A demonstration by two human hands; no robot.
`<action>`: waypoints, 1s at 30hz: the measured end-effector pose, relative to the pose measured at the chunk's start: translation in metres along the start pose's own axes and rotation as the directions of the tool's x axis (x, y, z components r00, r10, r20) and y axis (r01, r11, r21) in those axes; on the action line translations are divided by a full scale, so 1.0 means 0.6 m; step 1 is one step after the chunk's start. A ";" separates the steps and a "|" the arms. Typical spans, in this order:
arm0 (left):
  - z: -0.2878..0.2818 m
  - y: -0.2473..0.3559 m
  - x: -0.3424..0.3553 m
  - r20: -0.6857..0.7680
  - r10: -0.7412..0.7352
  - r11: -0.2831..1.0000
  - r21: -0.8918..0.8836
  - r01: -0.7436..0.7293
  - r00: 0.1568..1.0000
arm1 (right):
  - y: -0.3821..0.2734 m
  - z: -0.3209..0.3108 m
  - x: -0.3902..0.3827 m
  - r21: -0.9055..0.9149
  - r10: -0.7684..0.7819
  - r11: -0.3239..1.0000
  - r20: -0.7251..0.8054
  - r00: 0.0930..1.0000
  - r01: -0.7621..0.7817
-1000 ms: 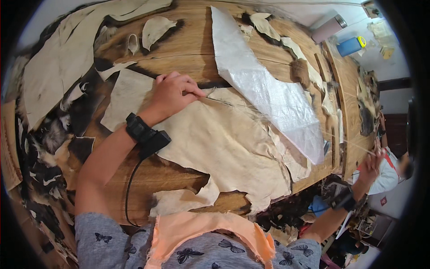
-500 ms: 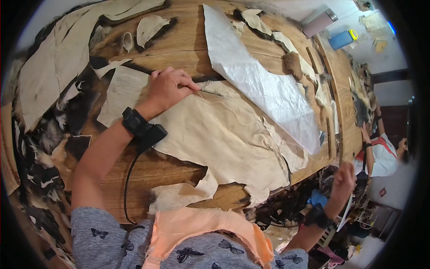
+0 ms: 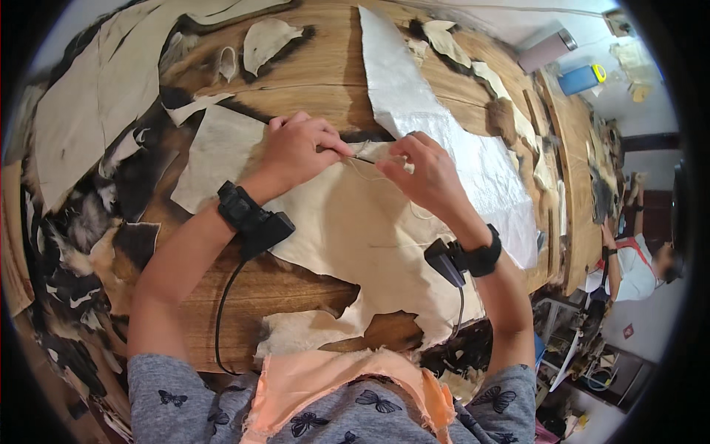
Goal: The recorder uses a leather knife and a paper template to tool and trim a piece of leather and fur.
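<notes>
A large cream hide [image 3: 340,229], flesh side up with a ragged lower edge, lies spread on the wooden table in front of me. My left hand [image 3: 302,154] is closed on the hide's upper edge, pinching it between thumb and fingers. Close to its right, my right hand [image 3: 427,174] has its fingers drawn together at the same edge; whatever is between them is too small to make out. A thin dark line shows between the two hands. Pale thread [image 3: 362,173] loops over the hide just below them.
A silvery-white sheet [image 3: 451,155] lies beyond the hide. Dark fur scraps [image 3: 81,214] and pale hide pieces [image 3: 89,111] crowd the left. A blue bottle [image 3: 580,80] and a pinkish cylinder [image 3: 547,50] stand at the far right. Another person [image 3: 637,266] is at the right.
My right hand has come from the right, off the table's edge, up to the hide's upper edge beside my left hand. The left hand keeps its hold on the hide.
</notes>
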State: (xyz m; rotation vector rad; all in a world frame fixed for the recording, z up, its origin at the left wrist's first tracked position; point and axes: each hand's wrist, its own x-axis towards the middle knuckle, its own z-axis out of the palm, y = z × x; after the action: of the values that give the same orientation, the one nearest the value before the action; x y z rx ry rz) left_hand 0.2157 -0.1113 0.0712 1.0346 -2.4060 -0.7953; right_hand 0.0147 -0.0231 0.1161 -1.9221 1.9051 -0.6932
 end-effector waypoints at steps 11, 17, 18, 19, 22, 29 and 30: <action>0.008 -0.012 0.000 -0.058 0.032 0.999 0.016 -0.031 0.998 | 0.091 -0.115 0.051 0.248 0.423 0.876 0.016 0.906 -0.414; 0.008 -0.001 0.004 -0.051 0.055 0.998 0.022 -0.054 0.997 | 0.353 -0.373 -0.007 0.585 0.545 0.781 -0.466 0.697 -0.219; 0.008 0.004 0.008 -0.040 0.049 0.999 0.003 -0.049 0.998 | 0.394 -0.405 -0.027 0.538 0.562 0.811 -0.609 0.560 -0.229; 0.009 0.006 0.009 -0.028 0.038 0.999 -0.010 -0.038 0.999 | 0.414 -0.419 -0.040 0.495 0.553 0.833 -0.727 0.407 -0.247; 0.000 0.003 0.003 -0.015 0.000 1.000 0.006 0.000 1.000 | 0.362 -0.356 -0.058 0.273 0.598 0.778 -0.600 0.531 -0.566; 0.003 -0.004 0.001 -0.019 0.051 0.998 0.045 -0.050 0.999 | 0.177 -0.165 -0.062 -0.068 0.244 0.959 -0.296 0.923 -0.275; 0.002 -0.007 0.000 -0.020 0.047 0.999 0.022 -0.046 0.999 | 0.134 -0.143 -0.058 -0.011 0.178 0.983 -0.212 0.961 -0.184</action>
State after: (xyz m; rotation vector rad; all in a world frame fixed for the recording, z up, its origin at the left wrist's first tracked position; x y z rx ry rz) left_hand 0.2170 -0.1133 0.0679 0.9863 -2.4171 -0.7415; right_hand -0.0993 0.0165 0.1378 -1.7206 2.1983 -0.8441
